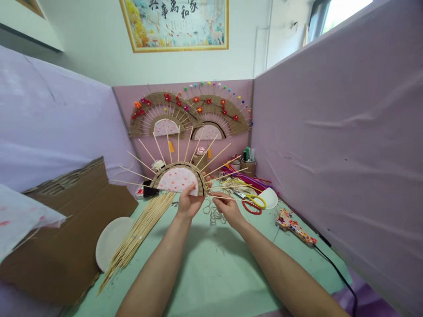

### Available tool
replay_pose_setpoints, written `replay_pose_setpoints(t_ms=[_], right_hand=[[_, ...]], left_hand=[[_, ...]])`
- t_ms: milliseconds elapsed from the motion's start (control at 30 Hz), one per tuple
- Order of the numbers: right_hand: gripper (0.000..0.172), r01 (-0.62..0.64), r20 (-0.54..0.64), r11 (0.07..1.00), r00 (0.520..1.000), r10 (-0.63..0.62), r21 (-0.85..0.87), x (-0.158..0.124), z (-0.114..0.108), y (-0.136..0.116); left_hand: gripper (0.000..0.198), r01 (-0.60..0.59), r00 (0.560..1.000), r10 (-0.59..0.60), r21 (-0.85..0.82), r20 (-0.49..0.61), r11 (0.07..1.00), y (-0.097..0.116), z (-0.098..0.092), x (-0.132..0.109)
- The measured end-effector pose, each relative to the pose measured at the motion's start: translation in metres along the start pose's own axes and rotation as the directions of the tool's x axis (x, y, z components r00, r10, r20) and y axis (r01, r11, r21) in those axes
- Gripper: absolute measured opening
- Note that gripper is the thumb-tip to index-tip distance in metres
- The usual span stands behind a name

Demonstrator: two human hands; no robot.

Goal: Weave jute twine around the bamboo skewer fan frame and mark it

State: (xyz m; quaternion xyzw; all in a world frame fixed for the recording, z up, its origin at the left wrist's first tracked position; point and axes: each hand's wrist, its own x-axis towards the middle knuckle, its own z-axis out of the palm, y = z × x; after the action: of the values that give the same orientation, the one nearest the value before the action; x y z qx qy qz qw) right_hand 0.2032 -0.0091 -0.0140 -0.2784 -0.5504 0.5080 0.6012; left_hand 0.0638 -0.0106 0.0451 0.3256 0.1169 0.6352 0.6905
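Note:
My left hand point(191, 203) grips the lower right part of a half-round fan point(178, 180), thumb on its pink-dotted white face and fingers behind. Brown cord edges the fan's curve, and thin wooden sticks point(179, 145) radiate from it. At the fan's right corner, my right hand point(228, 208) is closed in a pinch, apparently on thin twine beside the lowest sticks; the pinched part is too small to see clearly. Loose loops of twine point(214, 215) lie between and below my hands.
Left are a bundle of sticks point(139, 233), a paper plate point(110, 242) and cardboard point(59, 246). Right are scissors point(253, 204), a white bowl-like piece point(268, 198) and a corded, flower-patterned glue gun point(294, 226). Behind stand pens in a holder point(248, 165) and two decorated fans point(161, 105).

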Motion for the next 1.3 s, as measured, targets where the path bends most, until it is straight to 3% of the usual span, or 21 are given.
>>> replay_pose_setpoints(t_ms=[233, 333, 467, 533, 700, 867, 1100, 1300], right_hand=[[0.022, -0.036, 0.026, 0.997, 0.999, 0.038, -0.075, 0.006, -0.012, -0.001], [0.026, -0.111, 0.156, 0.984, 0.979, 0.133, -0.138, 0.01, -0.023, 0.001], [0.034, -0.129, 0.361, 0.957, 0.906, 0.221, -0.26, 0.015, -0.047, -0.001], [0.034, -0.124, 0.332, 0.943, 0.915, 0.23, -0.31, 0.019, -0.061, -0.003], [0.029, -0.077, 0.107, 0.882, 0.984, 0.142, -0.465, 0.027, -0.082, -0.012], [0.029, 0.013, -0.037, 0.915, 0.999, -0.03, -0.404, 0.03, -0.086, -0.018], [0.03, 0.104, -0.008, 0.899, 0.993, -0.118, -0.425, 0.026, -0.088, -0.026], [0.031, 0.113, 0.007, 0.905, 0.993, -0.121, -0.41, 0.021, -0.085, -0.032]], left_hand=[[0.048, 0.068, 0.997, -0.068, -0.016, -0.02, 0.998, 0.002, -0.01, -0.005], [0.047, 0.063, 0.997, -0.064, -0.037, -0.037, 0.997, 0.001, -0.018, -0.012], [0.047, 0.055, 0.996, -0.058, -0.046, -0.07, 0.997, 0.002, -0.032, -0.018], [0.046, 0.049, 0.996, -0.051, -0.027, -0.077, 0.998, 0.004, -0.04, -0.02], [0.039, 0.053, 0.997, -0.049, 0.058, -0.067, 0.997, 0.012, -0.053, -0.02], [0.036, 0.044, 0.998, -0.035, 0.192, -0.053, 0.98, 0.017, -0.055, -0.019], [0.035, 0.042, 0.996, -0.025, 0.21, -0.082, 0.977, 0.023, -0.055, -0.02], [0.036, 0.009, 0.993, 0.002, 0.096, -0.118, 0.995, 0.025, -0.051, -0.019]])
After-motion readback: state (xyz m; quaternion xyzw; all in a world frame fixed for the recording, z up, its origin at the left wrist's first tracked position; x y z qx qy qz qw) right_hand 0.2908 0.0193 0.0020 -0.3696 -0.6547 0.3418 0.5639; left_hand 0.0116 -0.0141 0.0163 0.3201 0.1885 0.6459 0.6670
